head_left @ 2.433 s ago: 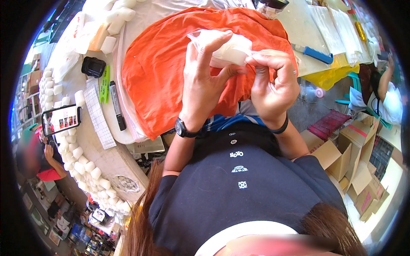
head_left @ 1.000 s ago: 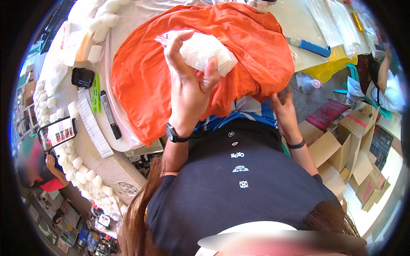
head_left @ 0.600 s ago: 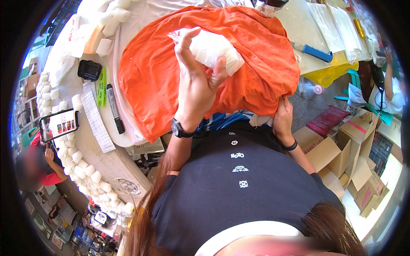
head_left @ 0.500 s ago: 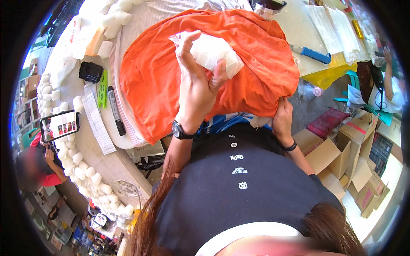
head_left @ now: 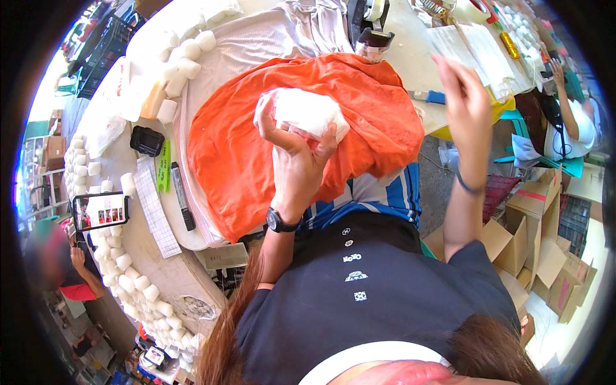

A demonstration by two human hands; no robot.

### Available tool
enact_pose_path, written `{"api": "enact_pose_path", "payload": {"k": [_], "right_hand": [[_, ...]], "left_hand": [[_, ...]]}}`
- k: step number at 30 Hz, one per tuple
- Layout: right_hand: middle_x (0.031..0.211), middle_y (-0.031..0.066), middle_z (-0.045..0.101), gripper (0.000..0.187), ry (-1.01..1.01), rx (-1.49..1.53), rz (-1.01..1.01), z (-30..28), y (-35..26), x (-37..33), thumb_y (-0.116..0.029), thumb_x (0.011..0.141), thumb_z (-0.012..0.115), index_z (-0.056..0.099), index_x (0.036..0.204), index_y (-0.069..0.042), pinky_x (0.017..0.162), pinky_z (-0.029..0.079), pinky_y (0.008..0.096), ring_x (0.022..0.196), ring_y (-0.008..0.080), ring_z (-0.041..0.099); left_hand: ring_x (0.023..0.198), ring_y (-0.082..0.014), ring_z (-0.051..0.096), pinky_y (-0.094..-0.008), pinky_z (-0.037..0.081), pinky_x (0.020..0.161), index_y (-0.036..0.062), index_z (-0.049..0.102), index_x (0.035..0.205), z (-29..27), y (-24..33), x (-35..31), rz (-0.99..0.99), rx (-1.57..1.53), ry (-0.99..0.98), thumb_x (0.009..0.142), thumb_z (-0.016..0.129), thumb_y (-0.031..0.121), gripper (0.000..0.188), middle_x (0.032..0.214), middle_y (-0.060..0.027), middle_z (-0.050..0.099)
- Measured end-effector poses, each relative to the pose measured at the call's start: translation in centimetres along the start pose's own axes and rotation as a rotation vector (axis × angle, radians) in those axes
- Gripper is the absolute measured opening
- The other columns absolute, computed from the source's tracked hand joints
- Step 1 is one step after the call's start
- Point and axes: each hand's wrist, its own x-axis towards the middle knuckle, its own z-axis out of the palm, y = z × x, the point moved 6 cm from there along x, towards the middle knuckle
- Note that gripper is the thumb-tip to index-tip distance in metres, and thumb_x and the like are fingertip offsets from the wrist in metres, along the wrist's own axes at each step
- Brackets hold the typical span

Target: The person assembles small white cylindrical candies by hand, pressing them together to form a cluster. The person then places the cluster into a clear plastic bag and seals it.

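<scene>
Right hand has risen, extended, empty; left hand grips white bundle, long axis sideways.

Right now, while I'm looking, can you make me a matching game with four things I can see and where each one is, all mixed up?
Things:
1. white plastic-wrapped bundle
2. wrinkled orange cloth
3. small black plastic container
4. bare right hand

Places:
A. beside the flat bright-green strip
B. raised, to the right of the cloth
C. in the grip of the bare left hand
D. spread out underneath the bundle

Right pairs: 1-C, 2-D, 3-A, 4-B
</scene>
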Motion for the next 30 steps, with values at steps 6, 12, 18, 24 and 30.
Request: {"api": "enact_pose_path", "payload": {"k": [6,12,18,24,30], "right_hand": [[0.075,-0.008,0.058,0.035,-0.207,0.417,0.459,10.4,8.0,5.8,-0.041,0.093,0.073,0.08,0.104,-0.008,0.06,0.029,0.0222,0.064,0.0035,0.034],[0.089,-0.0018,0.073,0.018,-0.046,0.622,0.286,9.7,4.2,5.9,-0.022,0.091,0.076,0.08,0.095,-0.005,0.074,0.037,0.0233,0.071,0.0021,0.045],[0.074,0.0003,0.068,0.025,-0.115,0.571,0.218,9.8,3.8,0.0,-0.023,0.095,0.074,0.071,0.086,0.0,0.065,0.045,0.0201,0.072,0.0041,0.059],[0.106,0.0081,0.071,0.017,-0.125,0.338,-0.082,9.5,6.0,0.3,-0.013,0.097,0.071,0.07,0.103,0.003,0.091,0.05,0.0242,0.102,0.0104,0.063],[0.1,0.007,0.073,0.019,-0.303,0.196,-0.022,8.6,6.8,0.6,-0.014,0.097,0.07,0.067,0.101,0.004,0.083,0.053,0.0262,0.091,0.01,0.067]], "left_hand": [[0.12,-0.0345,0.056,-0.0452,0.048,0.099,0.005,0.006,0.146,0.4,0.2,0.2,0.048,-0.089,0.031,0.09,0.076,0.007,0.09,0.134,-0.027,0.039],[0.121,-0.0339,0.055,-0.0444,0.049,0.099,0.0066,0.011,0.145,0.7,0.3,-0.2,0.064,-0.089,0.021,0.087,0.078,0.005,0.089,0.134,-0.0246,0.039],[0.124,-0.0336,0.052,-0.0458,0.049,0.1,0.0073,0.014,0.143,0.6,0.0,0.1,0.095,-0.088,0.065,0.086,0.077,0.003,0.085,0.134,-0.0245,0.04],[0.124,-0.0353,0.054,-0.0482,0.05,0.099,0.0078,0.021,0.14,0.8,0.1,0.1,0.134,-0.094,0.095,0.086,0.079,0.005,0.079,0.135,-0.0246,0.042],[0.123,-0.0407,0.054,-0.0497,0.051,0.099,0.01,0.027,0.14,0.7,0.0,0.4,0.207,-0.008,0.132,0.083,0.081,0.008,0.078,0.138,-0.0266,0.044]]}}
